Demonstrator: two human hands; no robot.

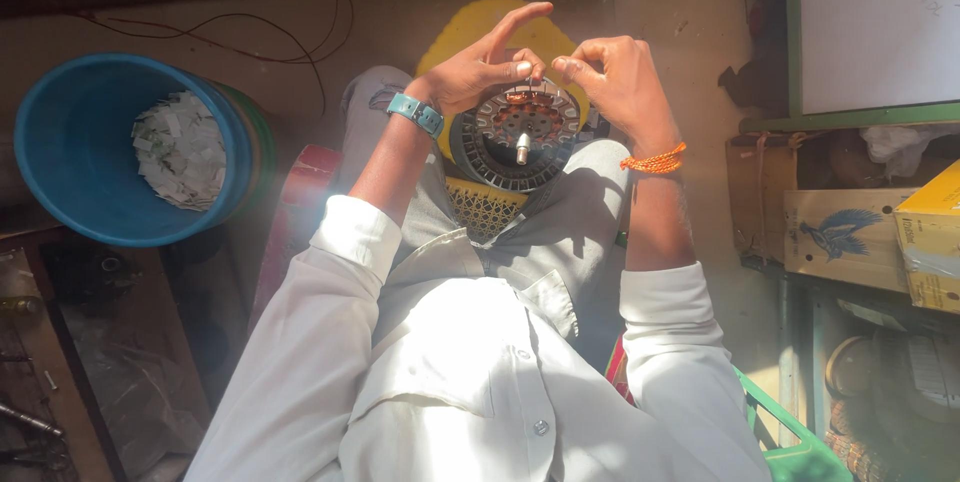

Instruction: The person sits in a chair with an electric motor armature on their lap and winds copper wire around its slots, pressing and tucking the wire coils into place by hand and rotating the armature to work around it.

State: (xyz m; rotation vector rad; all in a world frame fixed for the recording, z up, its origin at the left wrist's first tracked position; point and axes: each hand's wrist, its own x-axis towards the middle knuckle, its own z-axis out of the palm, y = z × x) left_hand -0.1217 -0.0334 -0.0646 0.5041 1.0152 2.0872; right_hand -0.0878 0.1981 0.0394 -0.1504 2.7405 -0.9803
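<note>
A round dark motor stator with copper windings and a metal shaft in its middle rests on my lap. My left hand, with a teal watch on the wrist, pinches at the stator's upper rim, its index finger stretched out. My right hand, an orange thread around its wrist, pinches at the same spot beside it. The fingertips of both hands meet over the copper coil at the top of the stator. What sits between the fingers is too small to make out.
A blue bucket holding white paper scraps stands at my left. A yellow stool shows behind the stator. Cardboard boxes are stacked at the right. Black wires trail on the floor. A green crate edge sits lower right.
</note>
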